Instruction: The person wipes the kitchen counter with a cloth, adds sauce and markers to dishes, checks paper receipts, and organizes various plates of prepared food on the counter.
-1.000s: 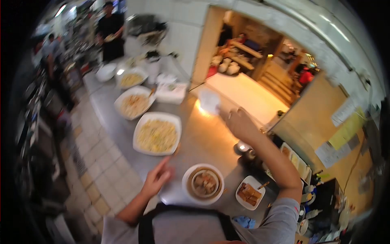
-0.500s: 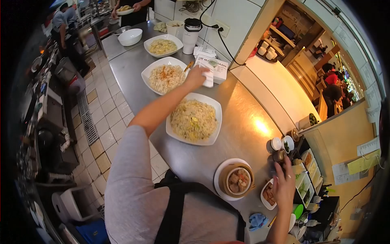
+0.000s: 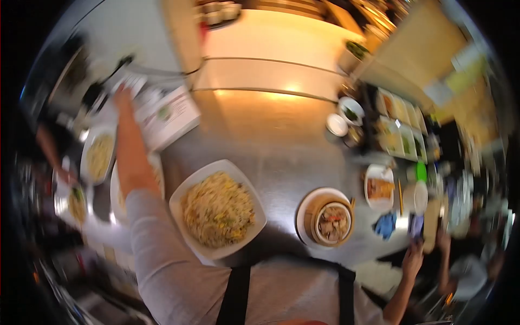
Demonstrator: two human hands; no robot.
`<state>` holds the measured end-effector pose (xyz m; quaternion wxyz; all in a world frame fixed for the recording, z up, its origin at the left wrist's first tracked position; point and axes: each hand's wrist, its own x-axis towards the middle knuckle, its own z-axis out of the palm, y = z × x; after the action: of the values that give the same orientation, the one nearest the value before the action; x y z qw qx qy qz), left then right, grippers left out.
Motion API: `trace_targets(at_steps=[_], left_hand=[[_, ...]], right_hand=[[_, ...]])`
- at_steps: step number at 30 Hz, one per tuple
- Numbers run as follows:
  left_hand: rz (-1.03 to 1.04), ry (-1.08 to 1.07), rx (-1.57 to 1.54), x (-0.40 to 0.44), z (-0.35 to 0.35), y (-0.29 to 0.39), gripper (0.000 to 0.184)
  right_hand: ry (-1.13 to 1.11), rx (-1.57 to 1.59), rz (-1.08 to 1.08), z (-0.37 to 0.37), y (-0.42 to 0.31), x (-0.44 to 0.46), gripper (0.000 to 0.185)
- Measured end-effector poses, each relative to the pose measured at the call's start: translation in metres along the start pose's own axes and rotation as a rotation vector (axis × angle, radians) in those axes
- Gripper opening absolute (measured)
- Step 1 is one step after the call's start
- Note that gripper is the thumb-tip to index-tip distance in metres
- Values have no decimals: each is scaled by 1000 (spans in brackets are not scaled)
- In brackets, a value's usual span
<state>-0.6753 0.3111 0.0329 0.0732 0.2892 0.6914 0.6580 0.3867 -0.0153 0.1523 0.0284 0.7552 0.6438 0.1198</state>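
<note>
My left hand [image 3: 123,96] reaches to the upper left, over white paper slips [image 3: 133,82] beside a white box [image 3: 170,116]; its fingers are blurred and their grip is unclear. My right hand [image 3: 413,261] is low at the right, its fingers curled round something small and dark that I cannot make out. Between my arms, a square white bowl of fried rice [image 3: 218,210] stands on the steel counter. Right of it, a bamboo steamer [image 3: 310,218] holding a small bowl of meat [image 3: 333,222] rests on a round white plate [image 3: 301,227].
Two more food bowls [image 3: 98,157] stand at the left, one partly behind my forearm. A co-worker's hand [image 3: 67,176] is near another dish [image 3: 77,205]. At right are a fried-food dish [image 3: 380,188], blue cloth [image 3: 385,225], garnish trays [image 3: 400,138] and another person's hand [image 3: 443,241].
The view has swung right. My left hand has moved from the box's near side to the slips beyond it. My right hand has left the small jars and dropped to the lower right.
</note>
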Motion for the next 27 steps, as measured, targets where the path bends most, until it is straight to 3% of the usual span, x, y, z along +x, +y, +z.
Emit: trace_targets(at_steps=[1, 2, 3, 5, 7, 10, 12, 14, 16, 18, 22, 24, 27], left_hand=[[406, -214, 715, 27, -14, -35, 38], [965, -131, 1324, 57, -27, -77, 35], [817, -234, 1324, 67, -28, -83, 34], [125, -464, 931, 66, -10, -88, 34], [-238, -539, 791, 65, -12, -92, 37], [422, -109, 1500, 16, -13, -15, 50], [585, -136, 1008, -11, -16, 34, 55], [124, -532, 485, -117, -4, 134, 49], [183, -757, 265, -225, 1, 213, 41], [140, -859, 220, -356, 1, 296, 39], [-98, -1253, 247, -532, -14, 325, 35], [92, -1279, 420, -598, -12, 300, 38], [-118, -1012, 462, -673, -4, 241, 42]], right_hand=[[18, -52, 19, 3, 7, -8, 29], [46, -39, 50, 8, 14, -14, 28], [26, -18, 93, 7, 15, -14, 28], [19, -5, 165, -16, -15, 4, 25], [38, 7, 110, -8, -11, 19, 28], [149, 89, -1, 7, -17, 56, 25], [146, 223, -74, 7, -25, 89, 20], [244, 315, -135, 10, -37, 124, 14], [250, 352, -260, 19, -35, 167, 13], [295, 346, -250, 23, -36, 209, 13], [351, 367, -303, 38, -6, 295, 15], [341, 381, -317, 42, 8, 331, 17], [285, 344, -326, 48, 23, 365, 23]])
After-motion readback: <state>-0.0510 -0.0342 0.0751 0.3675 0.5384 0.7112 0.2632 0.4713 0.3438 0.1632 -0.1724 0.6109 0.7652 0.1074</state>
